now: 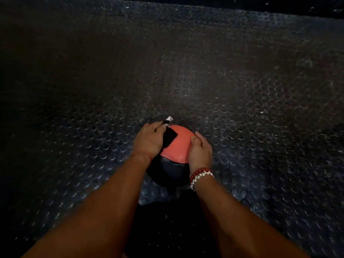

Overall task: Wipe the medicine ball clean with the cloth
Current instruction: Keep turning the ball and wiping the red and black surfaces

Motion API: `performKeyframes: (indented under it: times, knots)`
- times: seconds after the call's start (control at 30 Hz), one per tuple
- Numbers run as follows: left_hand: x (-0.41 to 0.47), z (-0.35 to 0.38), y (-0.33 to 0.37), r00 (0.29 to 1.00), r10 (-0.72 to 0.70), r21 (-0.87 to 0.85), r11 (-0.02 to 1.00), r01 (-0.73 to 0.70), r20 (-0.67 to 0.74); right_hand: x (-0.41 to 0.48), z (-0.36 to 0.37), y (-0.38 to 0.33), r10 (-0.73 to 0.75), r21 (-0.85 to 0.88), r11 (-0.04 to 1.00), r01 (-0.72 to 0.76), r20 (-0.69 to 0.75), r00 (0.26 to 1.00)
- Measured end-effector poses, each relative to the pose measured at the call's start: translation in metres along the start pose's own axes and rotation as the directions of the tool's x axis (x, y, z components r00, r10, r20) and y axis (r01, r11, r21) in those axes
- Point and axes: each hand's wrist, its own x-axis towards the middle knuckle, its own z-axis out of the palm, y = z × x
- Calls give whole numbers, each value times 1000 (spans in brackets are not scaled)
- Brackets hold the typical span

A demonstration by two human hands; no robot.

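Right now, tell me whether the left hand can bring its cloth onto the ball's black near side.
Probably yes. The left hand grips the dark cloth atop the red-and-black round medicine ball; its black near side lies bare just below, and the right hand holds only the right edge.

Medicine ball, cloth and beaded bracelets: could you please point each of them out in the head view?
medicine ball (178, 148): head view, on its red upper panel.
cloth (170, 139): head view, on the black fold lying over the ball.
beaded bracelets (199, 171): head view, on the red beads.
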Motion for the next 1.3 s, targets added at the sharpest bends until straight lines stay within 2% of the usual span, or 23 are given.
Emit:
performKeyframes:
  times: [0.07, 0.13, 0.3, 0.37, 0.43, 0.53, 0.6, 0.67, 0.7, 0.77, 0.8, 0.83, 0.87, 0.9, 0.97, 1.03, 1.1, 1.2, 1.23, 1.3]
  knots:
    - [-28, 3, -7, 974, 223, 126, 968, -218, -24, 3, -1, -3, 4, -12, 1000, -4, -5, 1000]
    - [-53, 8, -12, 917, 398, 262, 885, -386, 6, 4, -2, -4, 25, -17, 1000, -26, -26, 999]
    - [-33, 3, -10, 888, 458, 318, 835, -449, 50, -4, -1, 8, -9, -21, 1000, 7, -68, 998]
    - [-15, 3, -4, 919, 386, 265, 880, -394, 86, -6, -1, 10, -24, -29, 999, 22, -83, 996]
    - [7, 2, 4, 978, 170, 141, 972, -186, 117, -6, -4, 13, -35, -42, 999, 32, -76, 996]
    - [34, 2, 8, 968, -144, 82, 988, 130, 204, -6, -8, 16, -44, -64, 997, 41, -59, 997]
    - [33, 2, 8, 974, -154, 135, 982, 133, 165, -5, -10, 18, -48, -81, 996, 44, -57, 997]
    - [13, -1, 6, 987, 23, 143, 989, -45, 158, -5, -10, 17, -55, -88, 995, 51, -43, 998]
    - [-1, -3, 3, 970, 187, 164, 963, -212, 156, -5, -10, 16, -57, -92, 994, 53, -39, 998]
    - [-26, -9, -4, 833, 496, 308, 775, -552, 247, -7, -10, 16, -72, -107, 992, 67, -40, 997]
    - [-31, -12, -7, 752, 585, 351, 665, -660, 304, -9, -10, 16, -82, -109, 991, 78, -39, 996]
    - [-32, -16, -10, 698, 624, 373, 590, -716, 353, -13, -10, 17, -88, -107, 991, 84, -38, 995]
    - [-30, -19, -13, 673, 634, 371, 562, -739, 382, -16, -9, 18, -91, -102, 991, 86, -39, 995]
    - [-28, -20, -14, 676, 626, 363, 570, -737, 390, -20, -8, 18, -88, -94, 992, 83, -44, 995]
    - [-21, -17, -10, 750, 551, 340, 671, -659, 366, -24, -4, 20, -93, -80, 993, 88, -63, 994]
    - [-4, -13, -5, 869, 394, 283, 833, -475, 300, -27, -2, 18, -104, -98, 990, 97, -66, 992]
    - [16, -12, 2, 933, 186, 192, 948, -252, 307, -26, -1, 16, -107, -126, 987, 99, -59, 993]
    - [37, -13, 4, 933, -33, 160, 987, -26, 357, -22, 0, 14, -98, -151, 985, 88, -54, 994]
    - [38, -12, 3, 939, -51, 168, 986, -7, 340, -20, 0, 13, -92, -155, 984, 84, -44, 995]
    - [29, -10, -4, 962, 7, 159, 986, -52, 271, -15, 0, 13, -89, -158, 984, 82, -36, 995]
